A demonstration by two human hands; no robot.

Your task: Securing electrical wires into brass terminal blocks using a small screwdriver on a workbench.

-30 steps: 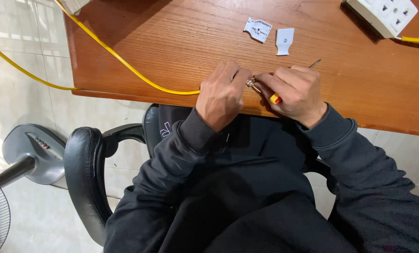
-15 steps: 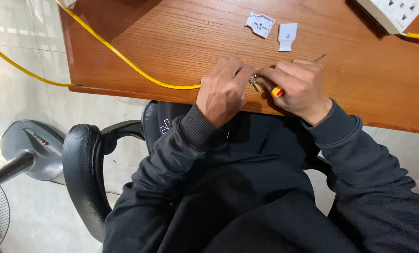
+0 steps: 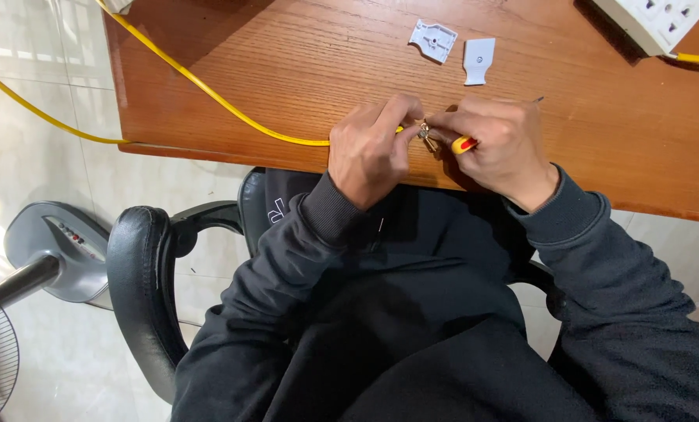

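My left hand [image 3: 369, 150] pinches the end of a yellow cable [image 3: 209, 95] at the near edge of the wooden desk [image 3: 302, 62]. Small metal parts [image 3: 425, 133] show at the cable's end, between my two hands. My right hand [image 3: 496, 144] is closed around a screwdriver with a yellow and red handle [image 3: 464, 144]; its thin metal shaft [image 3: 537, 100] sticks out past the knuckles. Both hands touch at the fingertips over the metal parts.
Two white plastic plug cover pieces [image 3: 433, 39] [image 3: 478, 59] lie on the desk beyond my hands. A white power strip [image 3: 654, 19] with its own yellow cable sits at the far right. A black chair arm [image 3: 142, 281] and a fan base [image 3: 48, 254] stand at the left.
My hands have stayed together at the cable end with only small finger shifts. The view has drifted slightly.
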